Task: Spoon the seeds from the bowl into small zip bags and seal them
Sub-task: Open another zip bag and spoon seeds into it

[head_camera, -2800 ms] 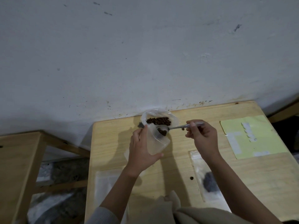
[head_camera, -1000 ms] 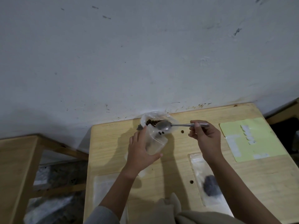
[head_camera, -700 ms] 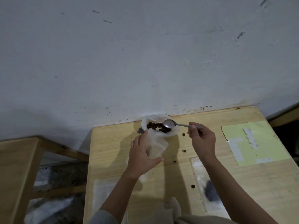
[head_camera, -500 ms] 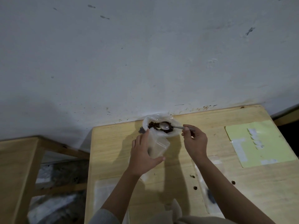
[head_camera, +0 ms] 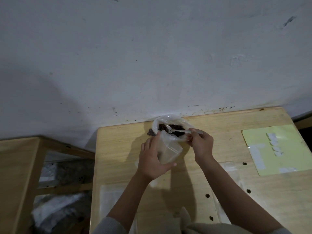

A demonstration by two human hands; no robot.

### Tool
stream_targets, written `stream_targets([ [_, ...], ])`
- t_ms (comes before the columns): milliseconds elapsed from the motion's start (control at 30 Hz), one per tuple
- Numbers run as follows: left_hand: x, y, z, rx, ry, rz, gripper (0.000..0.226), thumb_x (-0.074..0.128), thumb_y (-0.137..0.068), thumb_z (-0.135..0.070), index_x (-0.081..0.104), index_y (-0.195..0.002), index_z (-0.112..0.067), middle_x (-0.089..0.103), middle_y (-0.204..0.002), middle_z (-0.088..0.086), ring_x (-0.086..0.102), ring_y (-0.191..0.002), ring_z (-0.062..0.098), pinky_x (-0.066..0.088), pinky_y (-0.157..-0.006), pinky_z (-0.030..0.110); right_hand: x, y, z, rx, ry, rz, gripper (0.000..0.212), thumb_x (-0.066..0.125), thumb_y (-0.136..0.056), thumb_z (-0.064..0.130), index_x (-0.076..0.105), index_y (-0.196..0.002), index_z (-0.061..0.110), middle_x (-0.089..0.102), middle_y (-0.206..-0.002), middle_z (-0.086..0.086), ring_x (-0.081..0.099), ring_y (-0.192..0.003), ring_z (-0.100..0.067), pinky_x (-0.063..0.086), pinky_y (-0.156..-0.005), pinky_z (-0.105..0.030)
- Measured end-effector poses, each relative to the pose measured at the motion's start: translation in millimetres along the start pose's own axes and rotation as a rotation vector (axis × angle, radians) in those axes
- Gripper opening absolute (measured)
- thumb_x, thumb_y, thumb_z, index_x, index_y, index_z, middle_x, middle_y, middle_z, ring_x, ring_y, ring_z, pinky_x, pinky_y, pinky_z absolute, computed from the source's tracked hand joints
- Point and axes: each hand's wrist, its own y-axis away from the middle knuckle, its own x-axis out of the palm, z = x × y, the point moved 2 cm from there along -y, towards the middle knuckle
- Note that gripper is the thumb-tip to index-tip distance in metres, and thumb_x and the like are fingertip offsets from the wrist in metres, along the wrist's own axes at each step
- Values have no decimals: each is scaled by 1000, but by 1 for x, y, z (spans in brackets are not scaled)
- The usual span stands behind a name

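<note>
A clear-plastic-lined bowl (head_camera: 168,119) of dark brown seeds (head_camera: 175,127) stands at the table's far edge against the wall. My left hand (head_camera: 152,159) grips a small clear zip bag (head_camera: 170,151), held with its mouth up just in front of the bowl. My right hand (head_camera: 201,144) pinches the handle of a metal spoon (head_camera: 179,131); its scoop lies in the seeds inside the bowl. A few seeds (head_camera: 150,132) lie on the table left of the bowl.
The light wooden table (head_camera: 228,122) has several small round holes. A pale green sheet (head_camera: 283,137) with white labels lies at the right. Flat clear bags (head_camera: 111,200) lie near the front edge. A second wooden table (head_camera: 18,159) stands to the left.
The spoon tipped seeds into the zip bag, then my right hand swung it back over the bowl and lowered its scoop into the seeds. My left hand kept the bag in place.
</note>
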Motion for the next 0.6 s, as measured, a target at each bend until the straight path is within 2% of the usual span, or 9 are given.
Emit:
stream_targets([
  [200, 0, 5, 0, 8, -5, -18, 115, 76, -52, -62, 18, -148, -36, 35, -133, -10, 30, -113, 12, 36, -96, 35, -13, 3, 13, -4, -50, -1, 16, 54, -93, 5, 68, -87, 4, 60, -66, -7, 56, -52, -9, 54, -62, -27],
  [300, -1, 9, -1, 22, -22, -24, 115, 80, -54, -59, 18, -147, -34, 35, -131, -10, 29, -112, 11, 34, -95, 33, -23, 8, 21, -24, -77, 12, 17, 52, -93, 4, 67, -87, 2, 58, -65, -7, 55, -53, -11, 55, -57, -23],
  [467, -5, 16, -3, 16, -41, -55, 113, 82, -55, -54, 22, -147, -28, 35, -133, -7, 27, -112, 10, 33, -98, 33, -43, 19, 35, -63, -110, 41, 18, 50, -94, 3, 67, -87, 3, 56, -67, -9, 54, -58, -15, 57, -67, -32],
  [600, -9, 18, -6, 3, -43, -92, 114, 83, -55, -53, 22, -147, -28, 35, -134, -6, 28, -116, 13, 35, -99, 34, -58, 32, 43, -152, -76, 88, 17, 51, -95, 5, 67, -89, 4, 56, -66, -6, 56, -57, -11, 56, -65, -30],
])
